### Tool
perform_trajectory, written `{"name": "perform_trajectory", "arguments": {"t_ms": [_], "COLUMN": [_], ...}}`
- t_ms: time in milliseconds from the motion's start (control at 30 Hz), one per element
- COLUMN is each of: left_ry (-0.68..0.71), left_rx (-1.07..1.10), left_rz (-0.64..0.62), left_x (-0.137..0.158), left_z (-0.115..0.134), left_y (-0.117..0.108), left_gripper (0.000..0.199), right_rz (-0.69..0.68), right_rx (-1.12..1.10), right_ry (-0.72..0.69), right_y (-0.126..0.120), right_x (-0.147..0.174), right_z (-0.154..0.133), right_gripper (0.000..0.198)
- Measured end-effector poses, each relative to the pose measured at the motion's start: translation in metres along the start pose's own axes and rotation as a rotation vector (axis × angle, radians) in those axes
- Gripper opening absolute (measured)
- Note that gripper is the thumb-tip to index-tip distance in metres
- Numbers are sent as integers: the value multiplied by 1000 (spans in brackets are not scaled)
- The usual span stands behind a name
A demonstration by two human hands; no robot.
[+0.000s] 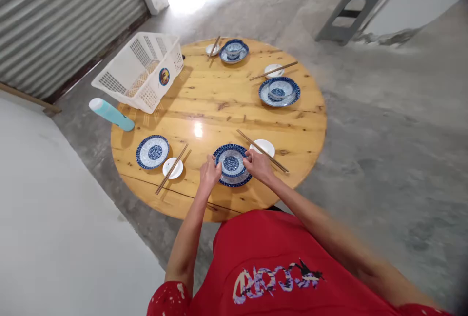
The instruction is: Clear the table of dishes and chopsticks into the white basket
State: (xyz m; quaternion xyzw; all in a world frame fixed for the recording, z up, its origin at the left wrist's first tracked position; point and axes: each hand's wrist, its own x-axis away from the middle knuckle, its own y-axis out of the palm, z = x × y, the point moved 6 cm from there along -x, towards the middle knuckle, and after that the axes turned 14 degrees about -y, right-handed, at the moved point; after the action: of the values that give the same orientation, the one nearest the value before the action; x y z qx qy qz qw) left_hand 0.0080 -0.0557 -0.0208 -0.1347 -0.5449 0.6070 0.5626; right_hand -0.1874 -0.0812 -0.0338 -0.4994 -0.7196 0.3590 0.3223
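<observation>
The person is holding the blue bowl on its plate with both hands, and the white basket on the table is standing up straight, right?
Not quite. The head view shows the white plastic basket tipped on its side on the round wooden table. The rest holds: the left hand and right hand grip the blue patterned bowl on its blue patterned plate.

**Little to read at the round wooden table**

Scanning for lettering now: the only writing in sight sits on the red short-sleeved shirt [278, 262], just below the round wooden table [219, 106]. It is a streaky, brush-style print in white, purple and black, seen upside down from above, and its letters cannot be made out.

Across the table, on the far left side, the white slatted plastic basket [141, 69] carries a small round sticker [164, 76], dark blue with orange at its centre; any words on it are too small to tell.

Nothing else here bears text, numbers or a brand that can be read.
</observation>
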Motion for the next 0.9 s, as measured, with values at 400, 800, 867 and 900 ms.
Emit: {"name": "perform_trajectory", "arguments": {"t_ms": [400, 800, 867, 900], "left_ry": [-82, -146, -121, -108], "left_rx": [358, 790, 811, 816], "left_rz": [-307, -409, -408, -401], "left_x": [-15, -13, -13, -13], "left_z": [-8, -6, -4, -4], "left_y": [38, 57, 57, 57], "left_gripper": [23, 39, 42, 42], "right_rz": [-127, -146, -134, -126], "right_rx": [-110, -617, -676, -700], "right_ry": [61, 183, 203, 212], "right_y": [8, 40, 42, 43], "right_x": [3, 10, 11, 11], "right_z": [-3, -6, -8, -9], "right_gripper": [24, 22, 23, 23]}}
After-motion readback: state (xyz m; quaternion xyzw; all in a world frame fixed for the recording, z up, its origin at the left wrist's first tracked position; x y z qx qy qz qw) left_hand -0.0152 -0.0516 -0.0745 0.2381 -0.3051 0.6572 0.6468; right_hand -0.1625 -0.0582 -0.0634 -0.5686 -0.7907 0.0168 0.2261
